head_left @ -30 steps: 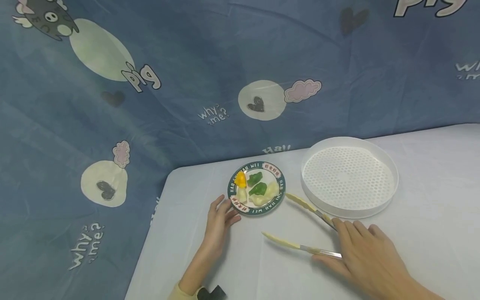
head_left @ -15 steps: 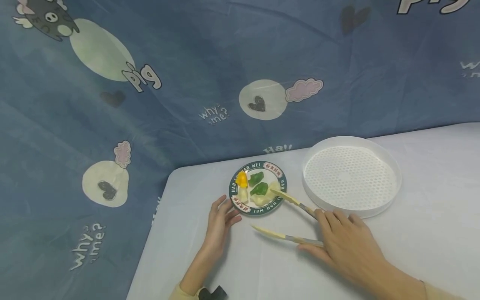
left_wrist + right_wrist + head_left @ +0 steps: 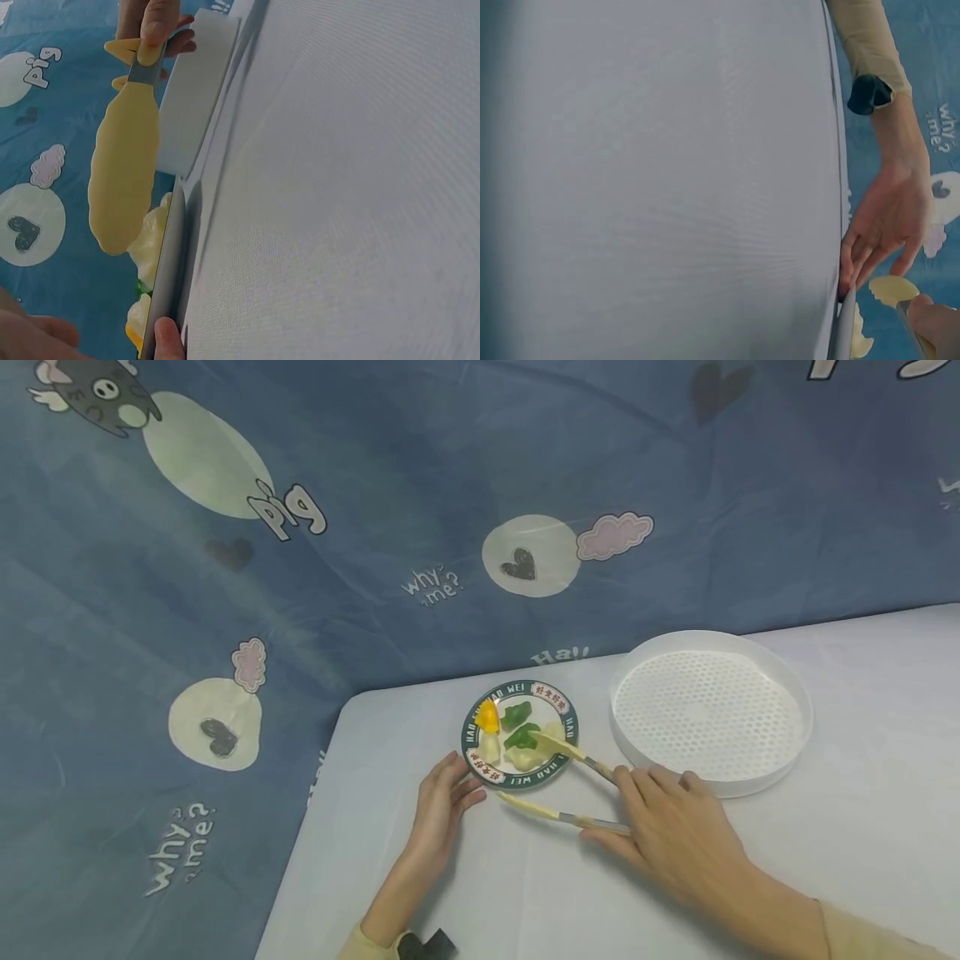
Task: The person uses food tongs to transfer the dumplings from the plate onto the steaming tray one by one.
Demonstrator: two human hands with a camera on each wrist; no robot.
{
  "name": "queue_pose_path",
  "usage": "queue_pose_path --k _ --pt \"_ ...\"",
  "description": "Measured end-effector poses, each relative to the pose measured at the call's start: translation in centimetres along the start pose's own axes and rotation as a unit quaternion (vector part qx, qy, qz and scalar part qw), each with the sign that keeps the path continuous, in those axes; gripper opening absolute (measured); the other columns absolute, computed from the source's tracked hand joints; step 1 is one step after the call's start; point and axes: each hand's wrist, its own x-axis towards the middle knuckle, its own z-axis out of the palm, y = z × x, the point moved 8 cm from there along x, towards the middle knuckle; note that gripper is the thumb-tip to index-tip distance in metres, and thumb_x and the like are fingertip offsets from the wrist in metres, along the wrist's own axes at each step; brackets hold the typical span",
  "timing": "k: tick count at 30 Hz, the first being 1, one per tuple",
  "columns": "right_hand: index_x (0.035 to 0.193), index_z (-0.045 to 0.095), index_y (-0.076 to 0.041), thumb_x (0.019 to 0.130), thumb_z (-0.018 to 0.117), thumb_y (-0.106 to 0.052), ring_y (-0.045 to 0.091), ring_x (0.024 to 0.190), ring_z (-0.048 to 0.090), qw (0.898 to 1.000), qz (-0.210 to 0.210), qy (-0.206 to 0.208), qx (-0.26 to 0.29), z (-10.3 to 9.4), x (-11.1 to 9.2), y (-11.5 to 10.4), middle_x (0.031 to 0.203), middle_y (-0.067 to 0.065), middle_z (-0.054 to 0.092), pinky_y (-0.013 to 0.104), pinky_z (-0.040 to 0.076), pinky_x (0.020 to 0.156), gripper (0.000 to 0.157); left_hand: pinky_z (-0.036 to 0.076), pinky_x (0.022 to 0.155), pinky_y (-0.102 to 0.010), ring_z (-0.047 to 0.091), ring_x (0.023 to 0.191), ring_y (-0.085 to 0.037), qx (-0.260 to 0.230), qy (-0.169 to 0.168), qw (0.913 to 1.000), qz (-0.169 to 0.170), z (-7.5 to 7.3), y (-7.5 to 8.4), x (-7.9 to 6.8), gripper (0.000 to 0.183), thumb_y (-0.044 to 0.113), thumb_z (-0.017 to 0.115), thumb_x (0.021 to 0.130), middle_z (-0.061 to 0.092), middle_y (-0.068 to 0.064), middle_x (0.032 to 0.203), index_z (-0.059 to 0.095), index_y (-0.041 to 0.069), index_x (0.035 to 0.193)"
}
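Note:
My right hand [image 3: 675, 839] holds a pair of tongs [image 3: 596, 766] with yellow, wide tips and metal arms, spread apart. One tip overlaps the pale and green dumpling [image 3: 525, 760] on a small green-rimmed plate [image 3: 572, 722]; the other is close by the plate's front rim. Also on the plate are a green dumpling [image 3: 516, 716] and an orange-and-white one [image 3: 488, 718]. My left hand [image 3: 437, 806] touches the plate's left front edge with relaxed fingers. In the left wrist view, a fingertip [image 3: 169, 341] is at the plate's edge, below a yellow tong tip [image 3: 124, 172].
A round white tray [image 3: 798, 752] with a perforated base stands on the white-covered table [image 3: 862, 718], right of the plate and behind my right hand. A blue printed cloth [image 3: 375, 485] hangs behind and to the left of the table.
My right hand has moved the tongs left and forward, bringing one tip over the plate and the other near its front rim. My left hand stays at the plate.

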Motion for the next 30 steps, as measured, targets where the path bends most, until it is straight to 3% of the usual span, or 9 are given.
queue_pose_path --k 4,10,13,22,30 --pt "0.098 0.059 -0.009 0.102 0.035 -0.081 0.020 0.067 0.053 1.000 -0.015 0.014 -0.003 -0.1 0.3 -0.3 0.073 0.000 0.056 0.035 0.041 0.055 0.076 0.064 0.099 -0.022 0.065 0.125 -0.022 0.003 -0.003 1.0000 0.000 0.1 0.1 0.1 0.071 0.032 0.044 0.112 0.053 -0.023 0.158 0.020 -0.003 0.169" --pt "0.100 0.062 -0.012 0.095 0.060 -0.071 0.021 0.071 0.059 1.000 -0.018 -0.010 -0.004 0.5 0.9 -0.5 0.076 0.000 0.065 0.037 0.048 0.059 0.060 0.063 0.099 -0.023 0.063 0.123 -0.022 -0.002 -0.006 1.0000 0.004 0.1 0.1 0.1 0.071 0.031 0.042 0.113 0.049 -0.025 0.159 0.018 -0.005 0.168" --pt "0.102 0.062 -0.014 0.093 0.066 -0.068 0.021 0.073 0.060 1.000 -0.015 -0.024 -0.002 0.8 1.2 -0.6 0.078 -0.001 0.067 0.037 0.049 0.061 0.055 0.063 0.100 -0.023 0.062 0.124 -0.022 -0.004 -0.007 1.0000 0.003 0.1 0.1 0.0 0.071 0.031 0.042 0.113 0.048 -0.025 0.160 0.018 -0.005 0.169" --pt "0.105 0.063 -0.014 0.095 0.068 -0.063 0.022 0.073 0.060 1.000 -0.015 -0.021 -0.003 1.0 1.8 -0.5 0.078 -0.001 0.067 0.037 0.047 0.061 0.051 0.063 0.098 -0.021 0.064 0.121 -0.020 -0.001 0.000 1.0000 -0.004 0.0 -0.1 0.3 0.071 0.032 0.043 0.112 0.049 -0.024 0.160 0.018 -0.004 0.169" --pt "0.111 0.067 -0.015 0.096 0.070 -0.063 0.023 0.076 0.068 0.998 -0.005 -0.060 0.011 1.6 2.3 -0.6 0.084 0.001 0.075 0.041 0.054 0.064 0.051 0.064 0.098 -0.022 0.063 0.121 -0.019 0.014 0.003 0.9999 -0.008 0.0 -0.1 0.3 0.071 0.033 0.042 0.113 0.049 -0.023 0.159 0.018 -0.002 0.169"
